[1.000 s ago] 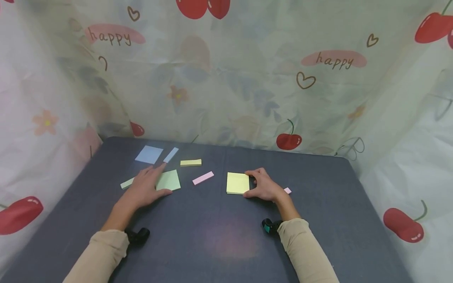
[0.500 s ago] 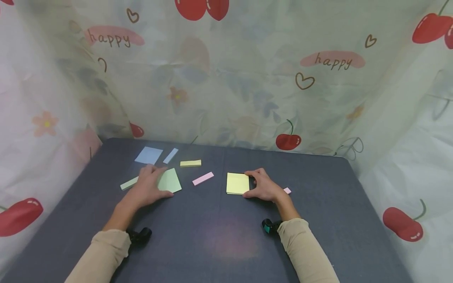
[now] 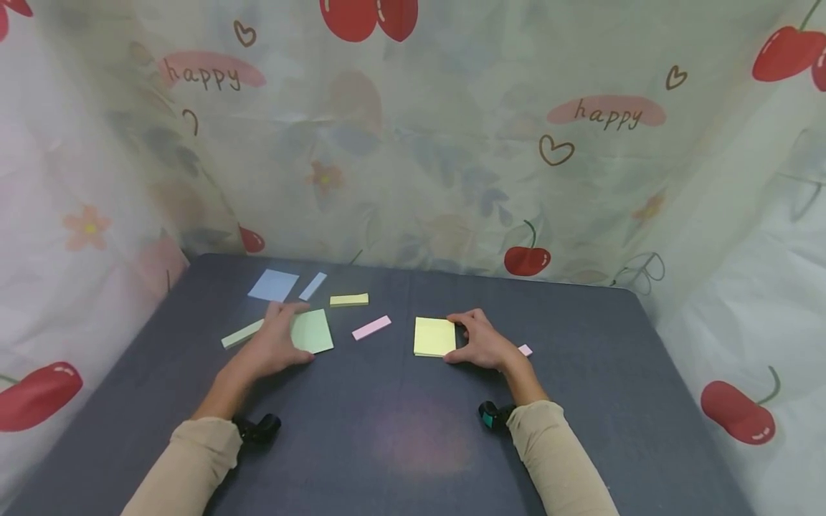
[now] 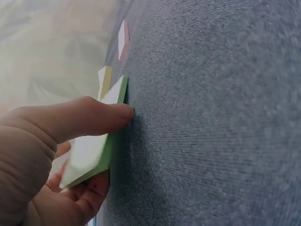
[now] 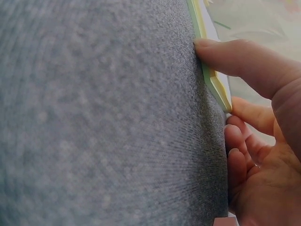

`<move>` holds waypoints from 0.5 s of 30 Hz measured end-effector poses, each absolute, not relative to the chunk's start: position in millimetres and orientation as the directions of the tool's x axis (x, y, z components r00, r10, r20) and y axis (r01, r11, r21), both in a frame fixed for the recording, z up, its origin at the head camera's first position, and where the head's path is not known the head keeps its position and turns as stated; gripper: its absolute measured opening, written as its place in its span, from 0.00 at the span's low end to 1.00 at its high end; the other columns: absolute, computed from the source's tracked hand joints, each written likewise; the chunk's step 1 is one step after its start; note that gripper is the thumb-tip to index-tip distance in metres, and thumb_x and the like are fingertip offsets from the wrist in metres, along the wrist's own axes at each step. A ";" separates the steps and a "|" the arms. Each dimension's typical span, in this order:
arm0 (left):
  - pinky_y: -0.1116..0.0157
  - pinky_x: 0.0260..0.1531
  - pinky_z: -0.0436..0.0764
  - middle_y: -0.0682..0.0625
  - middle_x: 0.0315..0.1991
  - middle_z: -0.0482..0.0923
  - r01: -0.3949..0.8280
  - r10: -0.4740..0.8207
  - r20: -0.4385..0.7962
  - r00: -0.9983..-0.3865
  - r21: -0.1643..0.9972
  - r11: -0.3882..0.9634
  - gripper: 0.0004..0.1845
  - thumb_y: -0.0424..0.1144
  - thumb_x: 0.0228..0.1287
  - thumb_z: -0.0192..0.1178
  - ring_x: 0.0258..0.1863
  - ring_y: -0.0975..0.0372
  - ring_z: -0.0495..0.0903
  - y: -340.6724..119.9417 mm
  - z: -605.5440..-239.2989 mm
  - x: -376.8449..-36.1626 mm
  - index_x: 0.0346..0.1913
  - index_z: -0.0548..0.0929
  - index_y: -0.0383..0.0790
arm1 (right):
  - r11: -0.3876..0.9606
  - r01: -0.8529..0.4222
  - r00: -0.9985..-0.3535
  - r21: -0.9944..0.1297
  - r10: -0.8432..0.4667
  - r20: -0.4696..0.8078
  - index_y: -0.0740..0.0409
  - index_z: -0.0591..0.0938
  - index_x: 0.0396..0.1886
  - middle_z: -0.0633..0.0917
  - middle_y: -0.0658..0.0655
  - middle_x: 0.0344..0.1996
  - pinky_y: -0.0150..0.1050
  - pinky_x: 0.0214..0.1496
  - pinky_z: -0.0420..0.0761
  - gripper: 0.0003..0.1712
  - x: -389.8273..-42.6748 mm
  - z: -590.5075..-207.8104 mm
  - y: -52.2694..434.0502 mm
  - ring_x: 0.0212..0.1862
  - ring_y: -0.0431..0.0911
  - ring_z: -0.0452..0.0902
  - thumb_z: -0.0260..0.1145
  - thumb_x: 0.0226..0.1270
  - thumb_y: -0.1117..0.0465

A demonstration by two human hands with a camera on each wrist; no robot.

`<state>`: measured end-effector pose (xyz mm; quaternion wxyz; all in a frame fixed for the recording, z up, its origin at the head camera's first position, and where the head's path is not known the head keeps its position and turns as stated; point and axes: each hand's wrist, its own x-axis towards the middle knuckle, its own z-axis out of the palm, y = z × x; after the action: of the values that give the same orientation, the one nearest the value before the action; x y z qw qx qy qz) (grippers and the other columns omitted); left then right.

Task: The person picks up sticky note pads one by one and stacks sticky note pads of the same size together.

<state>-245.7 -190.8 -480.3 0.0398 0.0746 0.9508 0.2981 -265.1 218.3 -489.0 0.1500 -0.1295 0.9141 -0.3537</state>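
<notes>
My left hand (image 3: 274, 347) grips a square pale green sticky note pad (image 3: 312, 332) by its near and far edges, thumb on the near side. In the left wrist view that green pad (image 4: 91, 153) looks tilted, with fingers beneath one corner. To the right, my right hand (image 3: 480, 340) pinches a square yellow sticky note pad (image 3: 434, 337) between thumb and index finger at its right side. The right wrist view shows a green layer (image 5: 207, 75) under the yellow one (image 5: 217, 87). Its other fingers curl beside the stack, near the cloth.
A blue square pad (image 3: 274, 285) and a narrow blue strip pad (image 3: 312, 286) lie at the back left. Narrow green (image 3: 241, 335), yellow (image 3: 349, 300) and pink (image 3: 371, 327) strip pads lie around the left hand. Another pink piece (image 3: 525, 350) shows behind the right wrist. A printed curtain (image 3: 413, 193) hangs behind the table.
My left hand's fingers have drawn in around the green pad, which has turned slightly and shifted a little right. More of the green strip shows. The right hand keeps its place at the yellow pad.
</notes>
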 end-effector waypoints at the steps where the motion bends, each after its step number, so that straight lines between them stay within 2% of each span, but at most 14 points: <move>1: 0.42 0.61 0.73 0.30 0.67 0.59 0.116 0.170 -0.041 -0.985 0.574 0.811 0.54 0.36 0.44 0.80 0.61 0.42 0.68 -191.1 -481.0 -246.5 0.75 0.63 0.33 | 0.717 -0.131 -0.922 -0.685 -0.343 -0.182 0.57 0.70 0.74 0.67 0.64 0.62 0.54 0.65 0.72 0.48 -265.1 -489.0 218.4 0.58 0.53 0.69 0.80 0.55 0.53; 8: 0.39 0.69 0.66 0.29 0.72 0.63 0.125 0.211 -0.082 -0.974 0.582 0.803 0.54 0.35 0.45 0.77 0.70 0.38 0.64 -192.9 -480.2 -251.7 0.76 0.60 0.29 | 0.714 -0.130 -0.922 -0.688 -0.342 -0.180 0.57 0.70 0.74 0.67 0.64 0.62 0.53 0.65 0.73 0.48 -264.1 -488.3 218.5 0.58 0.53 0.69 0.80 0.56 0.52; 15: 0.41 0.67 0.68 0.30 0.72 0.65 0.111 0.179 -0.049 -0.983 0.616 0.780 0.51 0.36 0.50 0.76 0.67 0.40 0.70 -194.8 -478.8 -248.7 0.75 0.61 0.30 | 0.708 -0.129 -0.922 -0.694 -0.343 -0.178 0.58 0.70 0.74 0.67 0.64 0.62 0.54 0.66 0.72 0.48 -263.3 -488.2 219.2 0.58 0.54 0.69 0.80 0.56 0.53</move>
<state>-248.7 -194.8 -478.8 0.0521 0.0770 0.9419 0.3229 -263.3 219.2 -488.2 0.1488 -0.1293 0.9121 -0.3596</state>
